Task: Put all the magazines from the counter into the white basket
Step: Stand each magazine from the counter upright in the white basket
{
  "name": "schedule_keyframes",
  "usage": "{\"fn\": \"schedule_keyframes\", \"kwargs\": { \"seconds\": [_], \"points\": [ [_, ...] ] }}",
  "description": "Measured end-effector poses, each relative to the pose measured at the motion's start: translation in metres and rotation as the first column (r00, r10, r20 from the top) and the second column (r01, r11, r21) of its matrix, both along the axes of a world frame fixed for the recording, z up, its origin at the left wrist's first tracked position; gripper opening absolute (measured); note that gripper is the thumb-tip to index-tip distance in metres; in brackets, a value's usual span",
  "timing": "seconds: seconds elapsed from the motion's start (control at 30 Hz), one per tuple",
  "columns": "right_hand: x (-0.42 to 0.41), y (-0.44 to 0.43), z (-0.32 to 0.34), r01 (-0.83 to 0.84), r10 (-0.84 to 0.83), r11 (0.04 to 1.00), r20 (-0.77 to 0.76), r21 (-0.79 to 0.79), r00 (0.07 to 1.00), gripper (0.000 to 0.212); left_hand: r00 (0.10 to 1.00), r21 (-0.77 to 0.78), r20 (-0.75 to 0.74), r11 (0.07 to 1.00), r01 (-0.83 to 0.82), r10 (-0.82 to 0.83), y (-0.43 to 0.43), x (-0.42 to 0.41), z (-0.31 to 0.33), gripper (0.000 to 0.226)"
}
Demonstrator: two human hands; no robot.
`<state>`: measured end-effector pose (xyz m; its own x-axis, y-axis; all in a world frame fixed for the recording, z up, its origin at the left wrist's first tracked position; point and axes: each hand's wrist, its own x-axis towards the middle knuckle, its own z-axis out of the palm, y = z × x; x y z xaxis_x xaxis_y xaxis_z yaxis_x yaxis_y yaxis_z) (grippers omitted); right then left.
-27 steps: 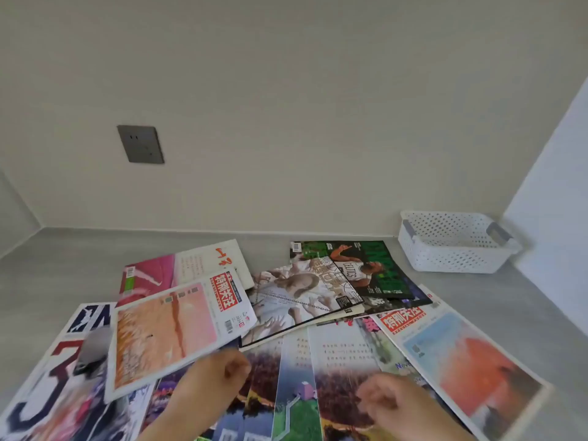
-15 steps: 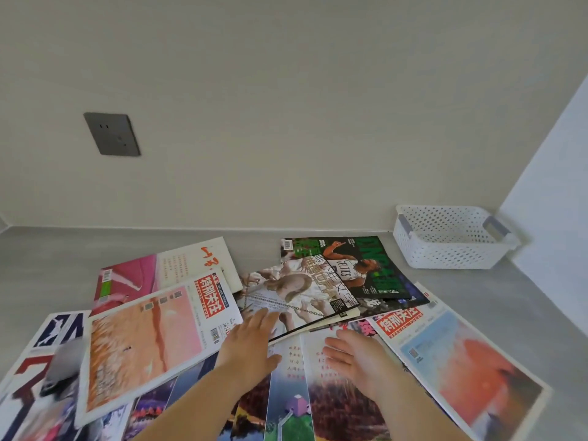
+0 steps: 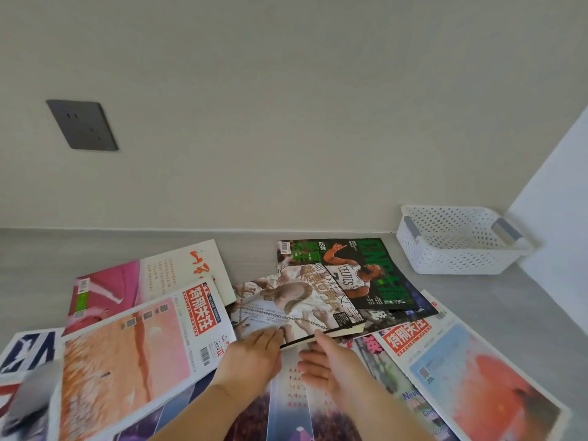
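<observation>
Neither grip has closed: left hand [image 3: 251,354] and right hand [image 3: 331,364] lie open at the near edge of the pale magazine [image 3: 292,307]. White basket [image 3: 458,246] stands far right, seemingly empty; every magazine remains on the counter [image 3: 509,313].

A white perforated plastic basket [image 3: 458,240] sits at two o'clock on the grey surface [image 3: 509,307], against the wall. The overlapping glossy paper magazines [image 3: 296,300] spread from nine to four o'clock; a dark square wall socket [image 3: 82,125] hangs at ten.

Cream wall [image 3: 286,106], dark socket plate [image 3: 82,125]
</observation>
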<state>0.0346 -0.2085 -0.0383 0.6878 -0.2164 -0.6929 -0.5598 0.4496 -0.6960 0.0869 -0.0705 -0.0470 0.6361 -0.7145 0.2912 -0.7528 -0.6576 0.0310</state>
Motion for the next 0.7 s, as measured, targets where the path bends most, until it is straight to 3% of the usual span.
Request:
{"fn": "schedule_keyframes", "kwargs": {
  "seconds": [0.07, 0.17, 0.33, 0.43, 0.57, 0.7],
  "points": [
    [0.004, 0.004, 0.004, 0.003, -0.003, 1.000, 0.021, -0.022, 1.000, 0.030, 0.999, -0.018, 0.035, 0.999, 0.030, -0.029, -0.002, 0.001, 0.006, 0.041],
    [0.008, 0.008, 0.008, 0.140, -0.137, 0.990, 0.078, -0.031, 0.987, 0.032, 0.998, -0.013, 0.007, 0.998, 0.058, -0.058, -0.003, -0.007, 0.010, 0.035],
    [-0.006, 0.010, 0.013, 0.270, -0.243, 0.950, 0.172, -0.155, 0.955, 0.037, 0.952, 0.129, -0.295, 0.991, -0.039, 0.075, -0.006, -0.021, 0.008, 0.047],
    [-0.024, 0.001, 0.021, 0.288, -0.241, 0.925, 0.205, -0.247, 0.949, 0.031, 0.901, -0.071, -0.421, 0.987, -0.146, 0.103, -0.005, -0.017, 0.011, 0.051],
    [-0.045, -0.024, 0.041, 0.259, -0.139, 0.880, 0.303, -0.399, 0.943, 0.019, 0.863, -0.387, -0.498, 0.871, -0.302, 0.078, -0.009, 0.005, 0.038, 0.056],
    [-0.058, -0.063, 0.066, 0.162, 0.066, 0.775, 0.334, -0.611, 0.940, 0.015, 0.761, -0.498, -0.649, 0.766, -0.407, -0.017, -0.036, 0.025, 0.073, 0.064]
  ]
}}
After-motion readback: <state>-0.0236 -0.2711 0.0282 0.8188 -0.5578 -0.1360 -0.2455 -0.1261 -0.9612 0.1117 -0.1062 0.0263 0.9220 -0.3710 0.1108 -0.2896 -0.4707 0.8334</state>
